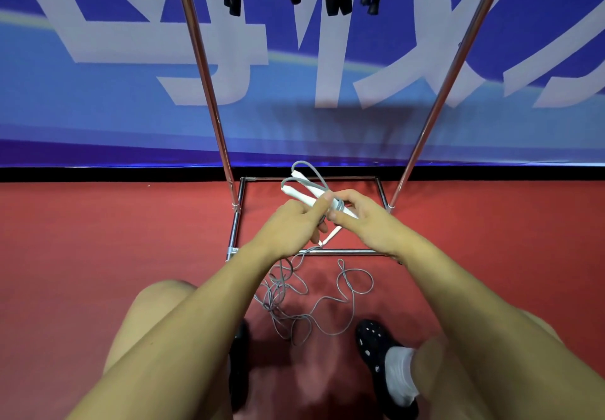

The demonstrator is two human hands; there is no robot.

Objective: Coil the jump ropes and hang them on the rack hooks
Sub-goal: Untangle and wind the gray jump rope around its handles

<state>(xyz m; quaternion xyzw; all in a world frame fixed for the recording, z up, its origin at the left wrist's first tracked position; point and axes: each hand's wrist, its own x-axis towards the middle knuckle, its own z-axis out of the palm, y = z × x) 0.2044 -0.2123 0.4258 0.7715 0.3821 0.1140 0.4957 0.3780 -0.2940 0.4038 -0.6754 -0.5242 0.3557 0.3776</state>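
Grey jump-rope cord (294,301) sprawls tangled on the red floor (98,239); both hands, left (294,223) and right (363,220), grip the white handles (314,195) together. Pulling could knot the loops or snag the rack base (235,233).

We see red matte floor (98,239) across lower half. Blue banner with large white characters (114,98) fills upper half, black strip (98,173) along its bottom edge where it meets floor. Black perforated clog shoe (371,342) over white sock (401,377) at lower right; second dark shoe (239,354) mostly hidden at lower centre.
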